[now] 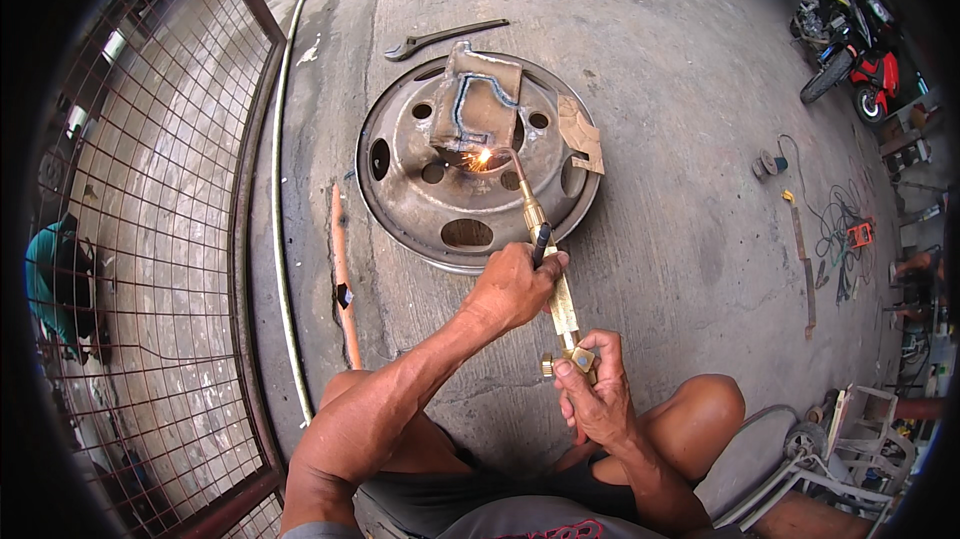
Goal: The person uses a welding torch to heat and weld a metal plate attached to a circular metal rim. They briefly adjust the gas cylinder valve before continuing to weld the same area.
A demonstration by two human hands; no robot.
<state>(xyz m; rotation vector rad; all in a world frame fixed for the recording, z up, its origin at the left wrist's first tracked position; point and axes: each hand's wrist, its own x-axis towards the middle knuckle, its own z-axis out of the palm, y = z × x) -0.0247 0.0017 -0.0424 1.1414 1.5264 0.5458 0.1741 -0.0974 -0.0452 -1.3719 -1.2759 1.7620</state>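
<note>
A brass gas torch [563,304] slants up and away from me, gripped by both my hands. My left hand [515,284] wraps round its middle near a black lever. Lower down, my right hand [597,394] closes on the rear end beside the brass valve knobs. Orange sparks [483,156] fly where the torch tip meets the lower edge of a rusty metal piece [487,104]. That piece carries a dark, pale-edged line and rests on a round steel wheel rim [470,194] with several holes. A scrap of brown cardboard [578,132] lies on the rim's right side.
An adjustable wrench [445,37] lies beyond the rim. Left are an orange pipe [346,279], a pale hose [278,239] and a mesh gate [170,239], with a person [62,284] behind it. Motorcycles [850,49], cables [840,229] and a metal frame [850,449] stand or lie right.
</note>
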